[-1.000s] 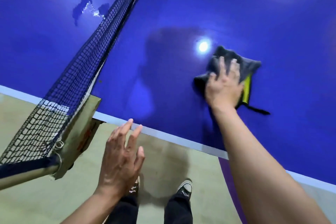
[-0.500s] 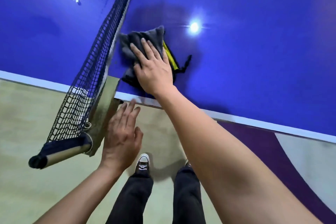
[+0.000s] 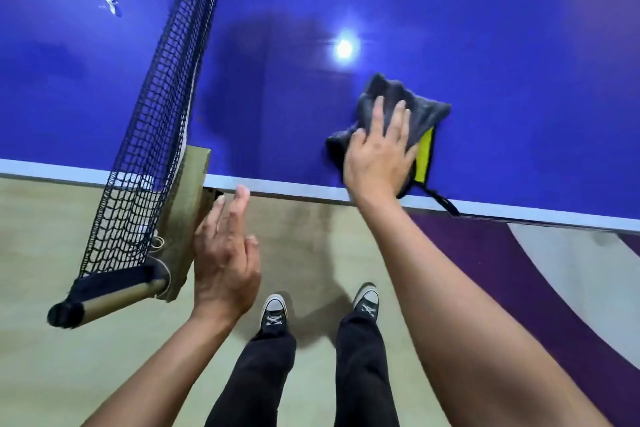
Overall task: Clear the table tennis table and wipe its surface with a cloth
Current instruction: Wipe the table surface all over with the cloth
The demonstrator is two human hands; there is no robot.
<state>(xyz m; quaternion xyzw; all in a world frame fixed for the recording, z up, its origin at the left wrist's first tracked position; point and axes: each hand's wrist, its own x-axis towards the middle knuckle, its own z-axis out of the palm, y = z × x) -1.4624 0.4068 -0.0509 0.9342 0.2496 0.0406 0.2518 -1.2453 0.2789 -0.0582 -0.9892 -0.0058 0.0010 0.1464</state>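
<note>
At the left we see the black net (image 3: 156,135) crossing the blue table (image 3: 485,28), its post jutting past the edge on a tan bracket (image 3: 194,191); just beside the bracket our left hand (image 3: 225,263) hangs over the floor, fingers straight and loosely spread, holding nothing; whether it touches the bracket we cannot tell; further right the dark grey cloth (image 3: 419,111), yellow on one face, lies on the table near the white edge line, well apart from the net; our right hand (image 3: 377,159) presses flat on it, fingers extended; the cloth's black loop trails over the edge.

Dark crumpled cloth (image 3: 412,111), near blue table (image 3: 485,45) edge
</note>
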